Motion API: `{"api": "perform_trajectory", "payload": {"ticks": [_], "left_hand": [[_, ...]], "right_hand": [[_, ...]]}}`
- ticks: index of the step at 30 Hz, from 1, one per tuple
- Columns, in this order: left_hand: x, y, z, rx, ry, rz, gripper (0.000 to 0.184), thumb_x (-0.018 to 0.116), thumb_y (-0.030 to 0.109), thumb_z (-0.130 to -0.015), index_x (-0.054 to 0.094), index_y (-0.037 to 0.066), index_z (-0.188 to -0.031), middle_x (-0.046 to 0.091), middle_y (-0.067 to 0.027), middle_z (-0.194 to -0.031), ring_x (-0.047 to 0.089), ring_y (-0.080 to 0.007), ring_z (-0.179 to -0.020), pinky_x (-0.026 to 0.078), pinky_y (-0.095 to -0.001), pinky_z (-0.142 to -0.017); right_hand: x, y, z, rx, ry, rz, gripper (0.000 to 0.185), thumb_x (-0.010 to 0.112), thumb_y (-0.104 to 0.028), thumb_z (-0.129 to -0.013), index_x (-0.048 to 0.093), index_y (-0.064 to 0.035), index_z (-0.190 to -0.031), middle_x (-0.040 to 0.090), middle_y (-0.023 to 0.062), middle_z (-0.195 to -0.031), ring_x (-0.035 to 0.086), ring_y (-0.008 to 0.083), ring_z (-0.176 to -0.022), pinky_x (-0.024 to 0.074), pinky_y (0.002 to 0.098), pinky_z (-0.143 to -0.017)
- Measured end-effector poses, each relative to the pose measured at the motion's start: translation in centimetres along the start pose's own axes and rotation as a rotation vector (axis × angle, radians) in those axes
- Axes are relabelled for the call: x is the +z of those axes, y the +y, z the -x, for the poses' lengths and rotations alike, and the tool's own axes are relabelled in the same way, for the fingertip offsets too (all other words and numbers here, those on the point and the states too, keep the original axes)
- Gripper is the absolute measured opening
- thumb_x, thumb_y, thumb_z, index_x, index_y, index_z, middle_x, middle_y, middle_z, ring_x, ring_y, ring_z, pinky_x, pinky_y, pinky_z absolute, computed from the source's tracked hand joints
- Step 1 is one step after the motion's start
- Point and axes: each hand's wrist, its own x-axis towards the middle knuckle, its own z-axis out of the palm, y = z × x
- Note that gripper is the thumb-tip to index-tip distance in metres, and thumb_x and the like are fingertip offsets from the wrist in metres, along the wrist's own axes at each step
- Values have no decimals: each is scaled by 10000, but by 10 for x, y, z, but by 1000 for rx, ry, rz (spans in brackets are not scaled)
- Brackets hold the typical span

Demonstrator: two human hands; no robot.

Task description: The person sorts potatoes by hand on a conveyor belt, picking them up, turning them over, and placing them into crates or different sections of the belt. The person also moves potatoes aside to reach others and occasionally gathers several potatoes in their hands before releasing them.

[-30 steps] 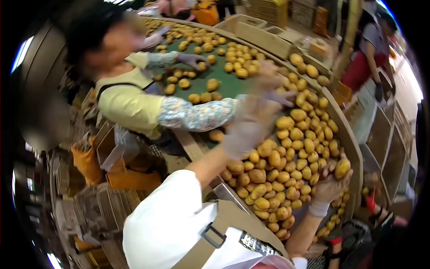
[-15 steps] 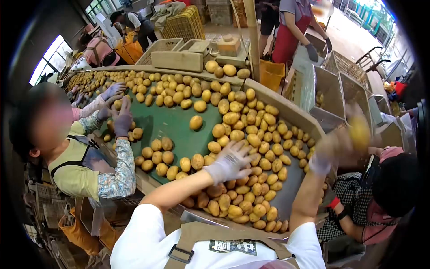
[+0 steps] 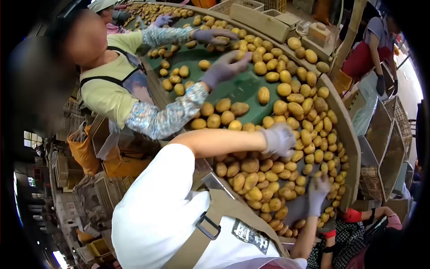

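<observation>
Potatoes (image 3: pixel 251 181) lie in a dense heap on the sorting table around both of my hands. My left hand (image 3: pixel 278 139), in a pale glove, rests over the heap with its fingers curled in; whatever is under them is hidden. To its lower right, my right hand (image 3: pixel 318 187), also gloved, reaches into the potatoes by a bare dark strip of the table (image 3: pixel 299 208). Its fingers are bent together and slightly blurred, so I cannot make out what they hold.
A co-worker (image 3: pixel 112 85) on the left stretches two gloved hands over the green belt (image 3: pixel 239 92). A raised wooden rim (image 3: pixel 347 134) bounds the table. Crates (image 3: pixel 378 134) stand beyond it on the right. Another person's checked sleeve (image 3: pixel 342 244) is close at lower right.
The view has turned, shifting the scene. My right hand, earlier raised at the right with a blurred potato, is now down among the potatoes. My left hand's spread fingers have curled.
</observation>
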Motion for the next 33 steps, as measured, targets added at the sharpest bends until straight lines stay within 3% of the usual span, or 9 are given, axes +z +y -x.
{"api": "perform_trajectory", "payload": {"ticks": [3,8,13,17,19,23,25,29,33], "left_hand": [[1,4,-19,159,261,-205,390,602,484,-907,785,171,-1049,684,-66,-1146,574,-266,-1165,411,-440,-1018],[45,-17,-34,193,382,-392,411,644,476,-885,741,187,-1160,641,-100,-1267,514,-328,-1287,285,-524,-1195],[20,-33,14,137,108,-295,545,637,500,-879,651,255,-1366,603,-118,-1322,488,-328,-1330,258,-587,-1204],[13,-15,5,125,74,-252,566,643,442,-893,602,259,-1427,628,-66,-1313,481,-358,-1329,247,-630,-1190],[0,-10,7,127,-31,-283,581,640,429,-910,571,262,-1462,581,-62,-1432,413,-352,-1418,213,-637,-1215],[13,-27,19,201,-15,-260,594,644,438,-915,556,261,-1476,549,-77,-1474,391,-344,-1456,230,-650,-1206],[8,-15,22,179,-69,-250,595,624,445,-939,534,259,-1497,543,-96,-1474,373,-356,-1476,248,-654,-1199],[9,11,8,160,-139,-240,514,623,434,-949,604,262,-1433,578,-128,-1408,394,-358,-1454,316,-607,-1177],[10,-15,24,237,15,-106,459,689,367,-901,668,226,-1337,595,-136,-1374,428,-380,-1415,325,-539,-1183]], "right_hand": [[-20,43,-46,141,391,66,308,656,-221,-978,736,-95,-1247,635,219,-1367,616,412,-1222,491,488,-1044],[72,3,-69,182,150,177,767,594,-578,-969,448,-121,-1567,337,288,-1621,325,438,-1507,364,462,-1188],[23,27,-21,-14,21,109,323,744,-293,-881,782,-114,-1148,649,201,-1311,611,409,-1181,511,448,-996],[11,-18,-87,263,189,-282,699,533,-644,-981,622,-29,-1299,644,255,-1277,610,431,-1084,485,528,-951],[55,-67,-72,164,171,602,806,741,-330,-875,407,-125,-1580,449,299,-1533,479,478,-1369,374,525,-1160],[-16,-51,-26,55,-240,-38,613,558,-555,-976,560,-222,-1491,378,146,-1644,289,352,-1535,132,544,-1272],[-18,-42,-36,415,-211,121,578,580,-479,-976,536,-252,-1506,440,165,-1587,340,339,-1506,145,610,-1241],[21,-81,-41,14,75,-89,598,581,-461,-972,498,-279,-1536,487,181,-1527,398,349,-1458,156,580,-1243],[-32,9,-39,465,-159,259,545,605,-468,-970,573,-302,-1488,479,143,-1563,407,351,-1456,212,566,-1218]]}}
